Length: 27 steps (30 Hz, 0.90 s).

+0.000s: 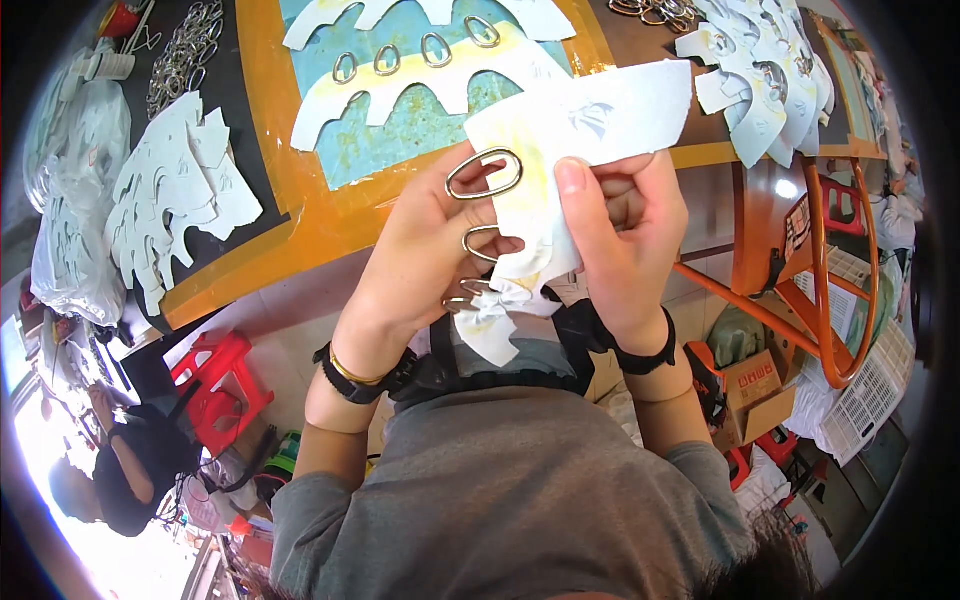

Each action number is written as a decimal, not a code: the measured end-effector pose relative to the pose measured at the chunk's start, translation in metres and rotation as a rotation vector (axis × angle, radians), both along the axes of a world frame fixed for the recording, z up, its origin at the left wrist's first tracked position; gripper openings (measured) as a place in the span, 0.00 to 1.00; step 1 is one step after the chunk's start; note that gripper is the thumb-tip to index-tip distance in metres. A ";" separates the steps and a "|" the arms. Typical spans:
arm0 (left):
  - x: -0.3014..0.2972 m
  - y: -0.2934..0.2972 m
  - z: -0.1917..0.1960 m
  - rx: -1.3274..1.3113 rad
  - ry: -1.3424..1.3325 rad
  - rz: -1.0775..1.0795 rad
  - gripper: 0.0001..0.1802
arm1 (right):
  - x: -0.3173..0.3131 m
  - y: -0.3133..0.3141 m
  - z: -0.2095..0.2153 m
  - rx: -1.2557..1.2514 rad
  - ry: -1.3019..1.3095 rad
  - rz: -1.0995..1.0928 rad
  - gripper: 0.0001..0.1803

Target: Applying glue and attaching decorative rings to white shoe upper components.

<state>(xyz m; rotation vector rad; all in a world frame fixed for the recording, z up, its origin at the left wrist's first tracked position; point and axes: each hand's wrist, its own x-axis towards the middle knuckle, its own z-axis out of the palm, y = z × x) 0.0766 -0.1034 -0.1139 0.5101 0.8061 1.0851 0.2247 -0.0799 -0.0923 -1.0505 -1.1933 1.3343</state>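
Both hands hold one white, yellow-stained cut-out strip [570, 130] above the table's near edge. My left hand [425, 250] grips its left side, where three oval metal rings [484, 174] hang one below another from the strip's tabs. My right hand [625, 225] pinches the strip from the right, thumb flat on its front. On the table beyond lies a second white strip [420, 85] carrying several oval rings, resting on a blue and yellow mat [420, 140].
Orange-edged table [300, 230]. A pile of white cut-out pieces [170, 190] lies at the left, another pile [765, 70] at the top right. Loose metal rings [185, 50] top left. Red stool [220, 385] and a seated person [130, 470] lower left; cardboard box [755, 390] and white basket [870, 390] right.
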 end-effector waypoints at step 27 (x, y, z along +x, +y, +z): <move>-0.001 -0.005 0.018 0.845 1.134 0.501 0.18 | 0.011 0.005 0.001 -0.240 0.125 0.273 0.06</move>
